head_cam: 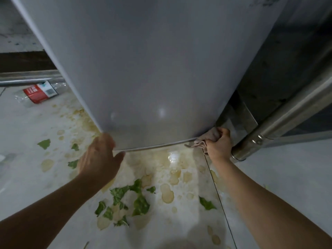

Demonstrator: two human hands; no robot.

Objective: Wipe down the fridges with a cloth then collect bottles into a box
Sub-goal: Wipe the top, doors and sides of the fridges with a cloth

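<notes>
A grey-white fridge [143,60] fills the upper middle of the head view, seen from above down its front. My right hand [219,144] grips a crumpled beige cloth [208,138] and presses it against the fridge's lower right corner. My left hand [100,157] rests with spread fingers on the fridge's lower left corner and holds nothing. A clear plastic bottle [41,91] with a red and white label lies on its side on the floor at the left, beside the fridge.
The pale floor [269,177] is wet with yellowish puddles [168,193] and scattered green leaf scraps [136,198]. A stainless steel unit with a thick round leg [255,139] stands close on the right. A metal rail [27,79] runs along the left.
</notes>
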